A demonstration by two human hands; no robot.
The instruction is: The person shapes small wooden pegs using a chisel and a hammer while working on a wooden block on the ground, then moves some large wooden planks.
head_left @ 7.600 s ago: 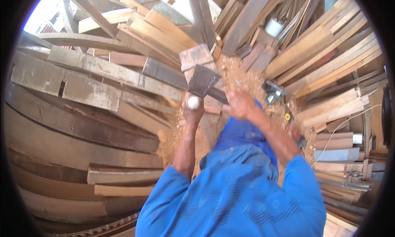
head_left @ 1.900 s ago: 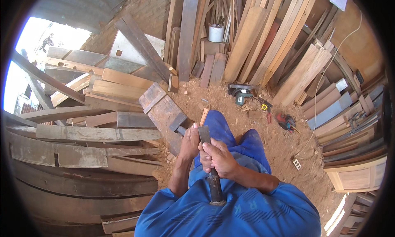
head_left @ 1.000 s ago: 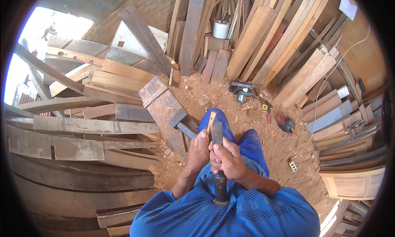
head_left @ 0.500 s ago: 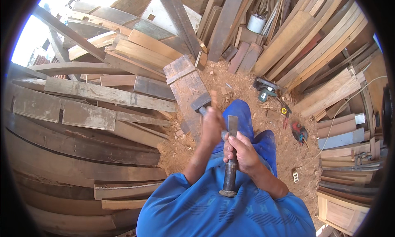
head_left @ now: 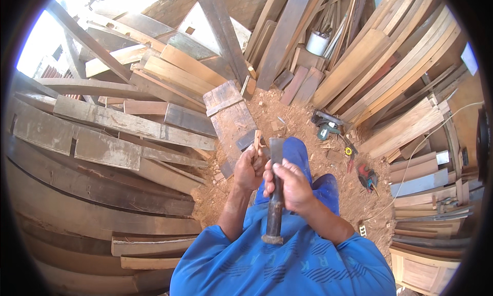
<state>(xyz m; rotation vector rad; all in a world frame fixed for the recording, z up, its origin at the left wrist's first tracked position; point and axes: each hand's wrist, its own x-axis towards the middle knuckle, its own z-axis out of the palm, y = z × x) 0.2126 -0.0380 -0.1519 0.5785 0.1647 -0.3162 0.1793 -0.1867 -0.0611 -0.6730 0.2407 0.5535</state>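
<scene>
Your right hand (head_left: 291, 185) is wrapped around a chisel (head_left: 275, 214), fingers folded over it and thumb laid along it toward the blade (head_left: 276, 150). Your left hand (head_left: 248, 170), close by on the left, grips a small wood strip (head_left: 258, 137) between bent fingers; its lower end is hidden in them. The strip lies just left of the blade, nearer your left hand than your right. In this view a narrow gap parts the two; whether they are level in depth, you cannot tell.

The chisel's long axis runs nearly straight away from your chest: blade outward, butt back over your blue shirt (head_left: 282, 270). The strip's short visible length also points outward, roughly alongside the blade.

Just beyond your left hand, a dark hammer head (head_left: 245, 140) rests on a worn plank (head_left: 226, 113). Farther right, a power saw (head_left: 324, 130) lies on the shaving-strewn floor (head_left: 354, 208).
</scene>
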